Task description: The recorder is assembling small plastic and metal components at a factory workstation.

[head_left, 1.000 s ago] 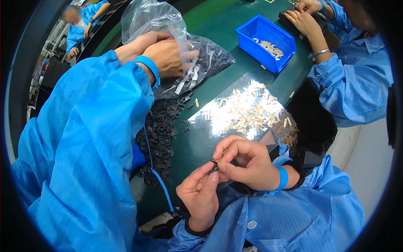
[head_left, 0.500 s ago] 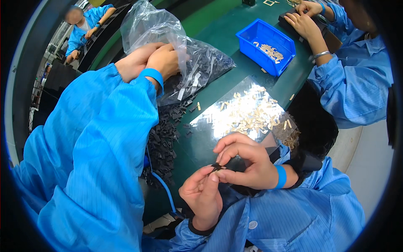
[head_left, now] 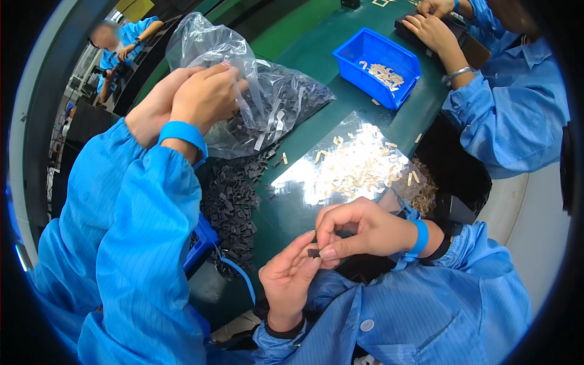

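Note:
In front of my chest, my left hand (head_left: pixel 289 271) pinches a small flat black piece (head_left: pixel 313 252) between thumb and fingers. My right hand (head_left: pixel 359 231), with a blue band at the wrist, closes its thumb and fingertips on the same piece from the right. The fingers hide part of it, so its full shape does not show. Just beyond my right hand lies a clear plastic sheet (head_left: pixel 292 177) strewn with small cream-coloured pieces (head_left: pixel 365 161). Left of my hands, many loose black pieces (head_left: pixel 231 207) are heaped on the green table (head_left: pixel 286 213).
A co-worker's hands (head_left: pixel 198 100) reach in from the left beside a clear plastic bag (head_left: pixel 292 100) of black pieces. Another person's hands (head_left: pixel 432 27) work at the upper right. A blue bin (head_left: pixel 350 67) holds cream pieces. A blue coiled cord (head_left: pixel 240 274) hangs at the table edge.
My fingers have shifted around the black piece, and more of its flat face shows. The co-worker's hands at the bag have moved left and toward me. The view has shifted slightly.

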Motion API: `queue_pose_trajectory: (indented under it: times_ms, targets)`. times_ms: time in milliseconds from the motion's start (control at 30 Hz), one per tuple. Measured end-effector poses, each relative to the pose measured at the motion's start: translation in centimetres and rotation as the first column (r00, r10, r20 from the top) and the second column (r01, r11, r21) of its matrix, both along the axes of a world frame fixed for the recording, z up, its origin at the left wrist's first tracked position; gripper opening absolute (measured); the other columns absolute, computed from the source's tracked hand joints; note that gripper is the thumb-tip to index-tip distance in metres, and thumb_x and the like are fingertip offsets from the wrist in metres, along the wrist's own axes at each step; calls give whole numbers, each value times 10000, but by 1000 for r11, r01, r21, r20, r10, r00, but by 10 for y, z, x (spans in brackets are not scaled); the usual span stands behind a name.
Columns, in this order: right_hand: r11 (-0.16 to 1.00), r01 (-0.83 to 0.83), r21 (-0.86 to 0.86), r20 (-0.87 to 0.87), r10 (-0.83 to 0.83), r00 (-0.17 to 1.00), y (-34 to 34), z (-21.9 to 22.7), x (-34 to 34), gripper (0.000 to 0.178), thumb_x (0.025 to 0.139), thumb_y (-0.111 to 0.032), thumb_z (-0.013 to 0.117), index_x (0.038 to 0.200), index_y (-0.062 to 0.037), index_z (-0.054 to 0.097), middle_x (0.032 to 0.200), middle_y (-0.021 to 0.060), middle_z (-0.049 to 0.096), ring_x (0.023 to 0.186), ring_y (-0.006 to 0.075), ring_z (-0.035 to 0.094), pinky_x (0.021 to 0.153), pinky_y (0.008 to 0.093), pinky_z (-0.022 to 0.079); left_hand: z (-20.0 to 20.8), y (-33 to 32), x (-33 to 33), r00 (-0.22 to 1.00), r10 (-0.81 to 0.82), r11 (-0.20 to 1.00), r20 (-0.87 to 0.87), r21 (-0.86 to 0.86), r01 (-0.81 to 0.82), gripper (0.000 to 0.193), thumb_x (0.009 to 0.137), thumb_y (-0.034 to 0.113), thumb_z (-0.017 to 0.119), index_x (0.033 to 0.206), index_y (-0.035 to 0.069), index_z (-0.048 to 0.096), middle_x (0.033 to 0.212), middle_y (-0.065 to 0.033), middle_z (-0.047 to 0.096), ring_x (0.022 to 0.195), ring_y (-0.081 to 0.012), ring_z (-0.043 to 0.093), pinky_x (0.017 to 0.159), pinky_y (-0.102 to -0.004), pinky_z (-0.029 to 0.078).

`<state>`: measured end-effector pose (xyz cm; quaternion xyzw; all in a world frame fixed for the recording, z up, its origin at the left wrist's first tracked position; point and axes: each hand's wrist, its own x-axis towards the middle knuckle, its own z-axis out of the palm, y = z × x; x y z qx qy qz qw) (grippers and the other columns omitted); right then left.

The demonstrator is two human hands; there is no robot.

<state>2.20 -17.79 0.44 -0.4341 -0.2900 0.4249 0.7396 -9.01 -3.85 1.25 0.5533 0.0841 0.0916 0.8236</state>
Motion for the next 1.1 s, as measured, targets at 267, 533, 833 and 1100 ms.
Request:
queue_pose_trajectory:
  times_ms: [267,533,833,1100]
  targets:
    - [986,-163,-37,-192,153,969,2,3,5,97,798,-73,586,758,-11,523,694,32,572,667,78,556,607,202,435,19,4,10,989,-149,947,-20,286,149,458,794,-101,560,1235,-67,440,936,-197,633,800,-229,649,731,-306,534]
    - [955,-296,23,-137,296,945,0,1,18,157,884,-168,570,862,-16,537,746,-30,536,673,25,464,598,183,381,19,2,11,994,-63,954,-93,286,88,312,790,-115,555,1102,-106,542,924,-200,631,742,-232,654,688,-298,541]
    - [965,37,258,772,-229,592,-4,18,30,267,896,-301,512,819,-51,457,669,56,489,568,214,479,546,304,378,3,-8,10,975,-224,653,3,-742,153,224,881,28,496,1087,1,581,967,-173,620,760,-192,608,675,-284,517]
    - [913,-46,406,897,-408,-170,-9,48,56,324,806,-371,556,697,-90,436,627,33,409,522,195,447,545,312,347,9,-18,11,931,-351,511,104,-811,283,224,874,112,541,1066,1,569,851,-153,620,634,-176,585,552,-259,480]
